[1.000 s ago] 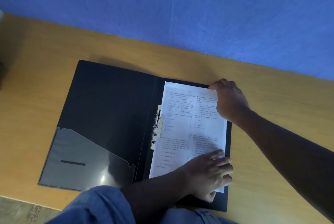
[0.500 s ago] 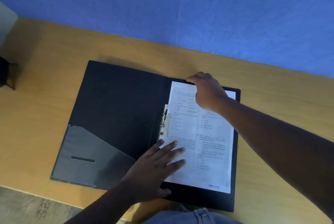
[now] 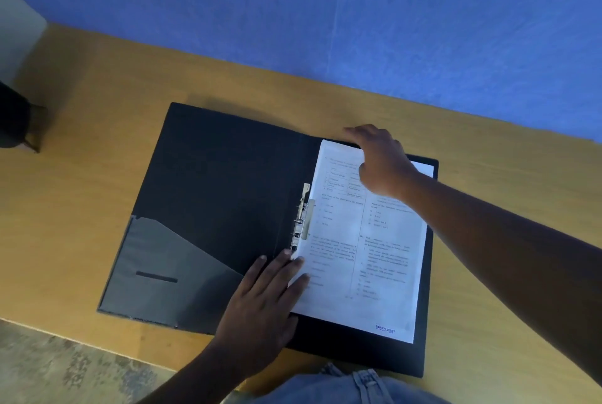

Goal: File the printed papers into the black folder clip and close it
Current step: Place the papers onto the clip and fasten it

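The printed papers point(image 3: 361, 240) lie on the open black folder's point(image 3: 221, 195) right half, mid-desk point(image 3: 81, 175), left edge at the metal clip point(image 3: 302, 218). Left hand point(image 3: 264, 302) presses flat, fingers spread, on their lower-left corner, having slid leftward. Right hand point(image 3: 381, 159) curls over the top edge, now further left.
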Tool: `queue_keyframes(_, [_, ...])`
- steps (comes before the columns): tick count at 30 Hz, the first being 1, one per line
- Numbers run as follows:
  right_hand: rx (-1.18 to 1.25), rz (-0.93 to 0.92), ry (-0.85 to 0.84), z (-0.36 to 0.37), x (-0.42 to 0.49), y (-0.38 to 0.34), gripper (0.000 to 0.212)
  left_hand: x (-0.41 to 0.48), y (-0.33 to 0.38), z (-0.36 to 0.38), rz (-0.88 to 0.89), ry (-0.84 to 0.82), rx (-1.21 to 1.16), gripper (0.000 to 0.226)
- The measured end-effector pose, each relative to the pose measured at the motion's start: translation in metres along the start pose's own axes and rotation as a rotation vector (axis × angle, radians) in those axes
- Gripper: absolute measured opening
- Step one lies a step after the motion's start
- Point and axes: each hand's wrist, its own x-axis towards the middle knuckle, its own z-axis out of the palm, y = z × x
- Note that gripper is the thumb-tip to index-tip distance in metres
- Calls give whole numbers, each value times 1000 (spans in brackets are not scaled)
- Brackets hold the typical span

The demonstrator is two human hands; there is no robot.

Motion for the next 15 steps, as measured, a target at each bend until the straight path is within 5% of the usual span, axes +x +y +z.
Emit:
queue_keyframes(10, [174, 426, 166, -37, -34, 85, 63, 83, 80, -9, 507, -168, -5, 62])
queue_keyframes(15, [178, 439, 78, -27, -42, 86, 62, 123, 117, -2, 801, -431, 320, 47])
